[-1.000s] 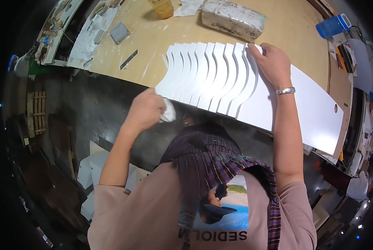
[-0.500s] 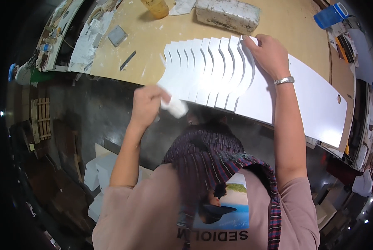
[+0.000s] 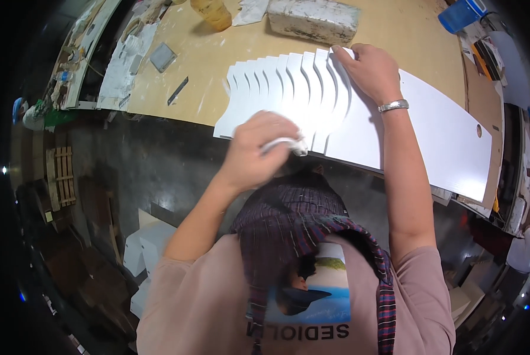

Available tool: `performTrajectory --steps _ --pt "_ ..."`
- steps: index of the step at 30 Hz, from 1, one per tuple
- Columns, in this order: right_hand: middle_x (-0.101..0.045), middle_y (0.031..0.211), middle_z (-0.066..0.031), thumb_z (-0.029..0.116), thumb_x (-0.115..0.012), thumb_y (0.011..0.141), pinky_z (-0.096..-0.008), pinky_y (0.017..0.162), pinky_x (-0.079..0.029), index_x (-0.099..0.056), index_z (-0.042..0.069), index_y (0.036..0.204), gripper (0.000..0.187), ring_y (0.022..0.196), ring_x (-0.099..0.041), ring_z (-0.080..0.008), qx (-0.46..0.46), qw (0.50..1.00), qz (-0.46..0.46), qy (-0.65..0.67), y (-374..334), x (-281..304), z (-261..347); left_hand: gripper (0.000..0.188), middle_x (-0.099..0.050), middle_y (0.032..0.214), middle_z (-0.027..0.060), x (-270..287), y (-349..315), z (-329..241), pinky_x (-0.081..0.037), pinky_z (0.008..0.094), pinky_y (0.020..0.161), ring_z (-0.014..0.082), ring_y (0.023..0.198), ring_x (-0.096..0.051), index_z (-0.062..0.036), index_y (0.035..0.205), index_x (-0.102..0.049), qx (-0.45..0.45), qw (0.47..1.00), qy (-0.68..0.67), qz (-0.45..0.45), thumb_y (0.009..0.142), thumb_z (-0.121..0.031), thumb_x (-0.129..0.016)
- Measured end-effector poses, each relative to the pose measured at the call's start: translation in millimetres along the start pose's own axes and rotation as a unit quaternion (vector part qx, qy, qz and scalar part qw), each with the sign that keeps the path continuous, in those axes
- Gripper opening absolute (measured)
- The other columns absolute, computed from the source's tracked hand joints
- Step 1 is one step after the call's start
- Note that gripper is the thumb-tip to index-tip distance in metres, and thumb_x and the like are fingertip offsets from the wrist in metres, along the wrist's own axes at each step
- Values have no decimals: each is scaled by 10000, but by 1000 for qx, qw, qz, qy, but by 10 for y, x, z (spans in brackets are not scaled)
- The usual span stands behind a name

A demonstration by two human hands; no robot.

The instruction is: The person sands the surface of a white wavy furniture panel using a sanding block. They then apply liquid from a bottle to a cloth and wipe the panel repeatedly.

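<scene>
A fanned row of several white panels [image 3: 276, 97] with curved edges overlaps along the near side of the table. My left hand [image 3: 262, 145], blurred by motion, is closed on a crumpled white cloth [image 3: 299, 145] at the panels' near edge. My right hand [image 3: 371, 68] lies at the far edge, its thumb and fingers curled on the rim of a white panel [image 3: 368, 130]. To the right, the white surface carries a small round hole [image 3: 479, 131] near its end.
On the wooden table [image 3: 211, 50] sit a stained white block [image 3: 314, 19], an amber cup [image 3: 213, 13], a grey square pad [image 3: 162, 57] and a dark flat strip [image 3: 178, 91]. A blue container [image 3: 461, 15] stands at the far right.
My left hand has swung right and up with the cloth, from left of the panels to their near edge. My right hand keeps its place on the panel.
</scene>
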State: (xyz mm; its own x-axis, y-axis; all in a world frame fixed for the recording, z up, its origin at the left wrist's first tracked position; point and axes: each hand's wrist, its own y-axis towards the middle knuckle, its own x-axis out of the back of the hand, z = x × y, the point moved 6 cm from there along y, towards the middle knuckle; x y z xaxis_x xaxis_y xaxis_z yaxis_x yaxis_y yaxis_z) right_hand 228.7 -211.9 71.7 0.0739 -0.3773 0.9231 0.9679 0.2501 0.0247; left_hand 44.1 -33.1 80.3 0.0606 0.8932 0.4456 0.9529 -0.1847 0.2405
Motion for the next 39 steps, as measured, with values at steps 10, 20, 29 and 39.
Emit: performTrajectory --steps 10,20,29,39 --pt "-686 724 -221 520 -502 941 -472 693 -537 -729 -8 790 594 710 -670 -397 13 999 -28 15 -39 -8 -19 121 -602 866 134 -351 390 -52 -497 397 726 318 819 -618 -3 862 -636 -68 995 70 3 753 -19 -684" --pt "-677 702 -217 507 -511 931 -468 698 -539 -718 -7 744 584 696 -664 -390 28 999 -24 12 -29 13 1 127 -551 819 141 -487 709 -17 -470 410 698 340 758 -577 2 792 -628 -8 994 104 20 728 -61 -718" --pt "-688 733 -216 488 -516 925 -465 721 -550 -731 5 786 547 738 -675 -389 9 1000 -10 26 -8 33 29 156 -604 850 127 -487 916 9 -494 342 712 265 792 -620 15 871 -673 10 995 37 -91 729 -30 -717" --pt "-676 674 -192 474 -502 936 -454 685 -544 -722 2 737 558 653 -658 -364 5 1000 -3 19 -17 27 20 260 -695 961 63 70 -223 -5 -515 367 830 255 934 -639 -53 887 -735 42 978 135 153 666 77 -692"
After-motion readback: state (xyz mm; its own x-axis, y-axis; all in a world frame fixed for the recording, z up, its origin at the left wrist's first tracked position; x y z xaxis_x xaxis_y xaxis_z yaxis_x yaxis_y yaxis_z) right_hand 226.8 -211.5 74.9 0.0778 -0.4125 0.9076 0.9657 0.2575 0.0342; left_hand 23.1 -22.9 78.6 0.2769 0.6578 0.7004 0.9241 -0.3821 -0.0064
